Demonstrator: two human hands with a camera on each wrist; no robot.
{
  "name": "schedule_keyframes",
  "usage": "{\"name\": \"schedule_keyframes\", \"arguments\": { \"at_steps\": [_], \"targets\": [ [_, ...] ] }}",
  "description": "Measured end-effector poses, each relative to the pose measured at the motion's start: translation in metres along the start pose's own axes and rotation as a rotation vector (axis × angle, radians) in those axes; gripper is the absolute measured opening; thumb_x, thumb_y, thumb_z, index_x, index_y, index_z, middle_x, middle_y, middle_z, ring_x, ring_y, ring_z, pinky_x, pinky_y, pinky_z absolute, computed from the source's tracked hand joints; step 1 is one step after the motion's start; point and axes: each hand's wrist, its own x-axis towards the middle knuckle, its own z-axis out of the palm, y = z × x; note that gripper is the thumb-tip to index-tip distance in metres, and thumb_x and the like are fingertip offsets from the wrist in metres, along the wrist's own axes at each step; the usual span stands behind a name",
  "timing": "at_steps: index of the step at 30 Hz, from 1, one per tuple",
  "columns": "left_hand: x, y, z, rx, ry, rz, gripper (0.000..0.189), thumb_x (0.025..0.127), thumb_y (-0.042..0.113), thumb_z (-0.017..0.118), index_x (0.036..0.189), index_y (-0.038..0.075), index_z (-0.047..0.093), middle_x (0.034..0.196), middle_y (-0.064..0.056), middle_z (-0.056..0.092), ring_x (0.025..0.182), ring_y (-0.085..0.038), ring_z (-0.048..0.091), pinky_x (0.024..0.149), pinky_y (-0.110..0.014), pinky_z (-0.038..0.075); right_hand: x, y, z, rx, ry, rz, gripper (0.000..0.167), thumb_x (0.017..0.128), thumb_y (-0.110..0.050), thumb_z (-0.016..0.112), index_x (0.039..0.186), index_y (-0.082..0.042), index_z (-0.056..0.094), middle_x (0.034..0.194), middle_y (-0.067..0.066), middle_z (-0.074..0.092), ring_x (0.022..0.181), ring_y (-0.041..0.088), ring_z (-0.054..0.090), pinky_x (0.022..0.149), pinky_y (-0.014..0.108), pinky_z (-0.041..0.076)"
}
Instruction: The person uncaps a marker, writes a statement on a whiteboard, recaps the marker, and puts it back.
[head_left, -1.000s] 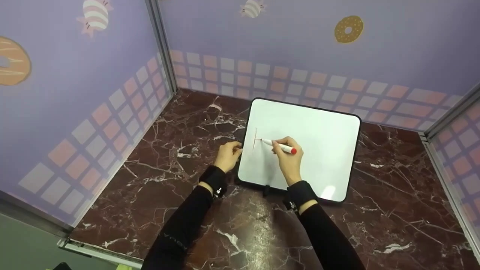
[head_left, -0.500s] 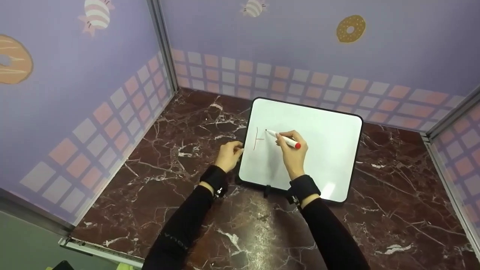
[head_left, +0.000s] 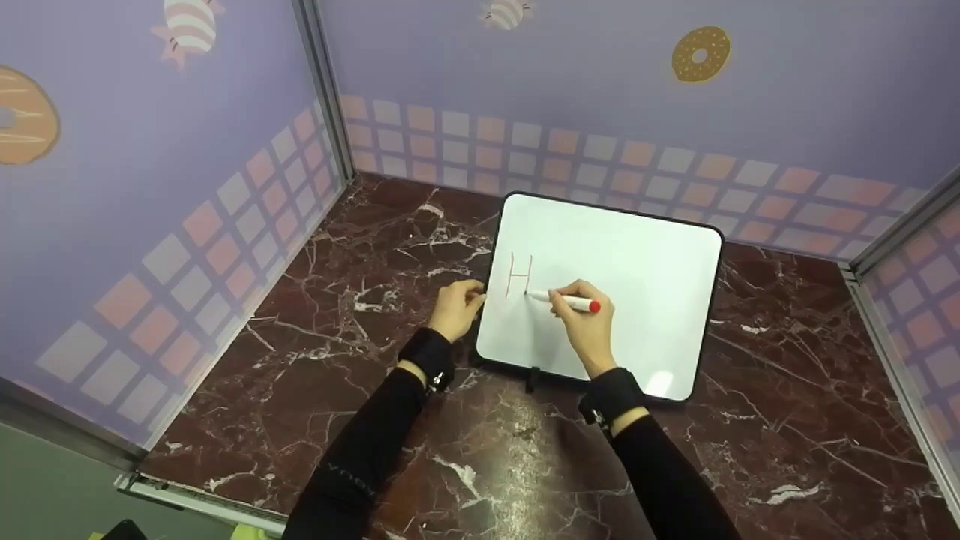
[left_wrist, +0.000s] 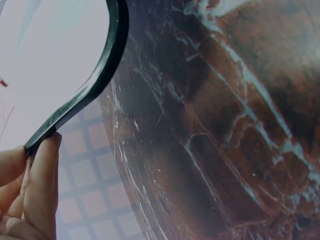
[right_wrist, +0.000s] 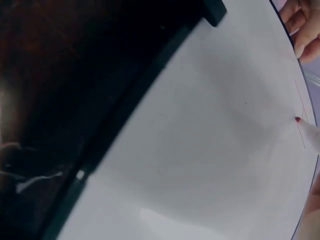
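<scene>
A whiteboard with a black frame leans on a support on the table. My right hand grips a white marker with a red end; its red tip, also seen in the right wrist view, meets the board near the foot of a red letter H. At the board's left side, my left hand pinches the black frame between thumb and fingers, as the left wrist view shows. The marker's body is mostly outside the right wrist view.
The board stands on a dark red marbled table. A purple back wall and side walls with checked borders enclose the table. A small black foot juts out under the board's lower edge.
The right hand has moved right, up, then down with the marker, and a second upright stroke now turns the red lines into an H. The left hand stays on the frame.
</scene>
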Motion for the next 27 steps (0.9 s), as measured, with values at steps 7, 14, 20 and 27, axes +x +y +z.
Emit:
{"name": "schedule_keyframes", "arguments": {
  "at_steps": [7, 14, 20, 27],
  "targets": [
    [-0.0001, 0.0011, -0.0018, -0.017, -0.005, -0.013, 0.022, 0.095, 0.001, 0.061, 0.113, -0.009, 0.067, 0.096, -0.024, 0.073, 0.075, -0.036, 0.073, 0.064, -0.033, 0.06, -0.0081, 0.003, -0.0017, -0.006, -0.036, -0.011, 0.01, 0.084, -0.003, 0.074, 0.076, 0.003, 0.069, 0.065, 0.013, 0.068, 0.055, 0.005, 0.062, 0.052, 0.017, 0.05],
    [-0.0006, 0.0014, -0.002, -0.018, -0.018, -0.012, 0.023, 0.096, 0.002, 0.061, 0.115, -0.01, 0.066, 0.097, -0.023, 0.073, 0.074, -0.035, 0.072, 0.062, -0.031, 0.059, -0.008, 0.0057, -0.006, 0.043, 0.054, -0.02, 0.009, 0.085, -0.003, 0.073, 0.078, 0.0, 0.068, 0.064, 0.0, 0.067, 0.057, 0.007, 0.063, 0.054, 0.017, 0.05],
    [-0.0008, 0.001, -0.0022, -0.004, -0.015, -0.011, 0.023, 0.096, 0.002, 0.061, 0.114, -0.009, 0.066, 0.097, -0.023, 0.073, 0.074, -0.034, 0.073, 0.064, -0.033, 0.06, -0.0065, 0.0048, -0.0088, 0.025, 0.092, -0.018, 0.013, 0.087, -0.004, 0.073, 0.079, 0.004, 0.068, 0.068, 0.011, 0.067, 0.058, 0.005, 0.061, 0.054, 0.017, 0.049],
    [-0.0012, 0.0016, -0.0014, -0.008, -0.008, 0.001, 0.022, 0.096, 0.002, 0.06, 0.114, -0.01, 0.066, 0.097, -0.023, 0.073, 0.074, -0.034, 0.072, 0.064, -0.033, 0.06, -0.0018, 0.0039, -0.0066, 0.038, 0.11, -0.016, 0.012, 0.087, -0.004, 0.073, 0.085, 0.007, 0.07, 0.077, 0.026, 0.067, 0.062, 0.004, 0.062, 0.057, 0.014, 0.048]
  ]
}}
